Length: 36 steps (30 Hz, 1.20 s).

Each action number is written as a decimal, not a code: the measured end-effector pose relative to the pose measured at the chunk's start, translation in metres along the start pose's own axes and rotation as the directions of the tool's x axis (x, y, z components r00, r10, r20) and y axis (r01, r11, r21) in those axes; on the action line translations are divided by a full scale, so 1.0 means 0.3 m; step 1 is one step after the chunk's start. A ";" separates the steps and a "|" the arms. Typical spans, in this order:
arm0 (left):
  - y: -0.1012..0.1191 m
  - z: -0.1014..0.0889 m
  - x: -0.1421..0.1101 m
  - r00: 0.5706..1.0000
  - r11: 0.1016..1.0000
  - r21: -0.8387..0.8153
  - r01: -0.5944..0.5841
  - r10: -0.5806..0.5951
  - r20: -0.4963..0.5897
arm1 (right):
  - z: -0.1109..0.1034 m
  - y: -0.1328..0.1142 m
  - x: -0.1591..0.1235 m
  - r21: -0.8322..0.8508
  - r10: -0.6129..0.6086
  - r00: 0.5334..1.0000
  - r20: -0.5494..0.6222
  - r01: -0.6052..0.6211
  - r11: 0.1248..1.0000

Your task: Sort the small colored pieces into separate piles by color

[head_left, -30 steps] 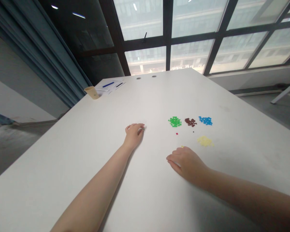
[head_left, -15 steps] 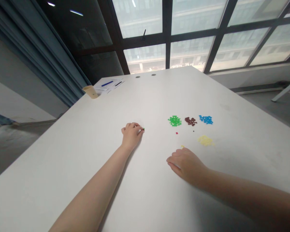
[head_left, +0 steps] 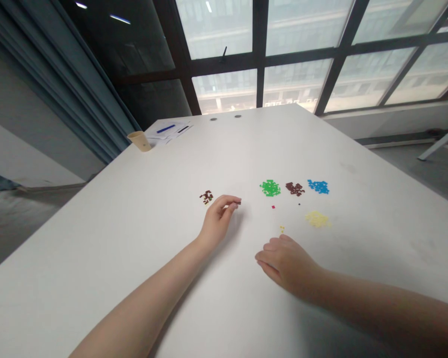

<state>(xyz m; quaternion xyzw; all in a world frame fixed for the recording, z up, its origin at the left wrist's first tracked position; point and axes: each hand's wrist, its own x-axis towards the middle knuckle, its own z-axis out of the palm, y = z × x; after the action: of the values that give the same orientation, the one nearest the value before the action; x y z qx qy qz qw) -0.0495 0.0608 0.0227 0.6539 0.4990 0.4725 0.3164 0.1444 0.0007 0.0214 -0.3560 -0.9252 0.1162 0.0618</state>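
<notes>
Left hand (head_left: 217, 219) pinching, forearm slanting forward; right hand (head_left: 285, 261) curled, fingertips together

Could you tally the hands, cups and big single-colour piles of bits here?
Hands: 2 (left hand, right hand)
Cups: 1 (beige cup)
Big single-colour piles: 4 (green pile, brown pile, blue pile, pale yellow pile)
Total: 7

Open tabletop (head_left: 242, 149) beyond both hands (head_left: 218, 219)
</notes>
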 end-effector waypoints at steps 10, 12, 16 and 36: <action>0.100 0.040 -0.075 0.988 0.938 -0.316 0.143 -0.154 -0.011 | 0.003 -0.002 -0.006 0.026 -0.033 0.999 0.032 0.032 0.999; 0.102 0.042 -0.081 0.991 0.933 -0.339 0.123 -0.134 -0.008 | 0.002 -0.003 -0.008 0.028 -0.032 0.999 0.031 0.031 0.999; 0.097 0.041 -0.081 0.993 0.928 -0.357 0.108 -0.118 -0.008 | -0.002 -0.007 -0.007 0.031 -0.038 0.999 0.024 0.038 0.999; 0.085 0.057 -0.105 0.980 0.926 -0.343 0.155 -0.102 0.169 | -0.108 0.055 0.007 0.378 0.168 0.808 -0.565 0.072 0.923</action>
<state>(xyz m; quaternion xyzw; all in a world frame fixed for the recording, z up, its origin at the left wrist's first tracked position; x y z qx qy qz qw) -0.0261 0.0242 0.0298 0.5851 0.4226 0.4831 0.4956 0.1601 0.0195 0.0486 -0.3789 -0.8102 0.1797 0.4094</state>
